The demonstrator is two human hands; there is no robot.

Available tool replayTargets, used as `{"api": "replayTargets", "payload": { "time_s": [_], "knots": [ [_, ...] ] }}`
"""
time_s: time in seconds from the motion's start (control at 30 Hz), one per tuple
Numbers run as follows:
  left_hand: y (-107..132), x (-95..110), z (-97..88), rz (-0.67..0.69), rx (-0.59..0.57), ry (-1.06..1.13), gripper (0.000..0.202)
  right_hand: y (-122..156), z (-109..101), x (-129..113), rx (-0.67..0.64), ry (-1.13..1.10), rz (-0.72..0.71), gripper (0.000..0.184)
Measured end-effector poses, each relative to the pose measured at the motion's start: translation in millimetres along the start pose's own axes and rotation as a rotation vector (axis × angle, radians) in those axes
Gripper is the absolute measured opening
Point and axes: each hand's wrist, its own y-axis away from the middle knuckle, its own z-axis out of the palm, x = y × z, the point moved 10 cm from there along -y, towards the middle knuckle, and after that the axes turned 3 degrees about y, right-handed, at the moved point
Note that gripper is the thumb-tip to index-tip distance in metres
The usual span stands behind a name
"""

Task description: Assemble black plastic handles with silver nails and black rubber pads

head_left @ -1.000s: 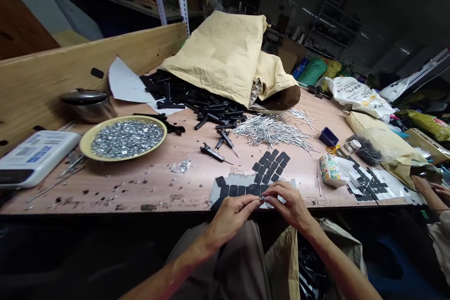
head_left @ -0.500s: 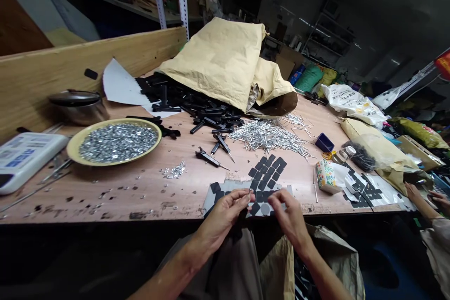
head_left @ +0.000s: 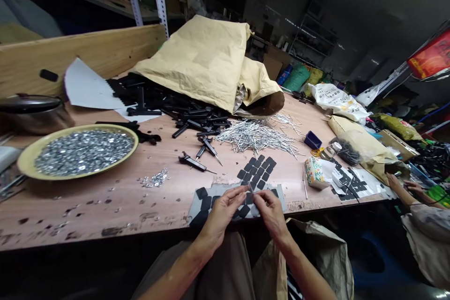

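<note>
Close together over the bench's front edge, my left hand [head_left: 228, 204] and my right hand [head_left: 269, 206] both have their fingers pinched. Something small and thin shows between the fingertips, too small to name. Beneath and behind the hands lie black rounded-square pads [head_left: 260, 168], some on a grey sheet [head_left: 192, 206] that my hands partly cover. Left of the pads is a small group of metal washers [head_left: 156, 178]. Beyond it rest black plastic parts with thin metal rods sticking out [head_left: 192, 162]. A heap of loose metal rods [head_left: 255, 135] lies farther back.
A yellow bowl of washers [head_left: 26, 161] stands at left, near a metal pot [head_left: 35, 119]. A large paper sack [head_left: 204, 56] lies behind black plastic parts [head_left: 191, 115]. To the right are a blue box [head_left: 312, 140], a floral box [head_left: 314, 173] and another person's hands [head_left: 404, 187].
My right hand has come in to meet my left, and the fingertips are now nearly touching. The view has turned to the right, so the bench things sit farther left.
</note>
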Motion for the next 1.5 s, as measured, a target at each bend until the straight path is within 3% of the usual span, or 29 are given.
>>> {"api": "replayTargets", "payload": {
  "time_s": [0.1, 0.23, 0.37, 0.5, 0.6, 0.63, 0.73, 0.87, 1.0, 1.03, 1.13, 1.27, 1.4, 1.5],
  "knots": [
    [-4.8, 7.9, -25.2, 0.161, 0.060, -0.244, 0.052, -25.7, -44.5, -13.0, 0.227, 0.564, -0.292, 0.020],
    [5.1, 37.4, -62.0, 0.617, 0.234, -0.655, 0.035, -71.1, -57.1, 4.7, 0.186, 1.163, -0.371, 0.020],
    [24.7, 53.0, -64.7, 1.041, 0.340, -0.983, 0.028, -106.7, -54.0, 19.0, 0.088, 1.268, -0.406, 0.019],
    [36.1, 54.7, -50.9, 1.239, 0.390, -1.158, 0.038, -102.2, -24.4, 32.1, -0.092, 1.241, -0.503, 0.021],
    [37.6, 54.7, -44.8, 1.262, 0.417, -1.212, 0.045, -78.7, 8.5, 33.7, -0.331, 1.148, -0.725, 0.022],
    [36.7, 54.3, -44.0, 1.254, 0.418, -1.227, 0.045, -77.4, 9.5, 31.6, -0.326, 1.131, -0.763, 0.023],
    [34.1, 53.0, -43.9, 1.235, 0.402, -1.248, 0.046, -96.3, -7.1, 33.8, -0.176, 1.132, -0.683, 0.028],
    [33.4, 52.1, -43.3, 1.242, 0.378, -1.264, 0.048, -98.0, 2.5, 44.7, -0.311, 1.053, -0.763, 0.026],
    [31.7, 51.6, -42.2, 1.209, 0.382, -1.304, 0.049, -115.4, -19.6, 53.0, -0.169, 1.142, -0.536, 0.028],
    [30.9, 51.2, -41.6, 1.193, 0.376, -1.316, 0.049, -115.1, -19.1, 51.9, -0.190, 1.144, -0.543, 0.028],
    [28.2, 49.9, -41.3, 1.134, 0.359, -1.339, 0.048, -107.7, -8.4, 46.3, -0.316, 1.113, -0.649, 0.024],
    [28.5, 49.7, -45.4, 1.124, 0.385, -1.315, 0.042, -105.8, -8.8, 42.2, -0.257, 1.117, -0.641, 0.027],
    [26.8, 46.0, -47.8, 1.140, 0.372, -1.298, 0.037, -77.6, 17.5, 40.3, -0.378, 1.150, -0.803, 0.020],
    [24.2, 44.5, -52.1, 1.113, 0.381, -1.273, 0.032, -72.8, 21.9, 43.0, -0.385, 1.192, -0.747, 0.019]
  ]
}}
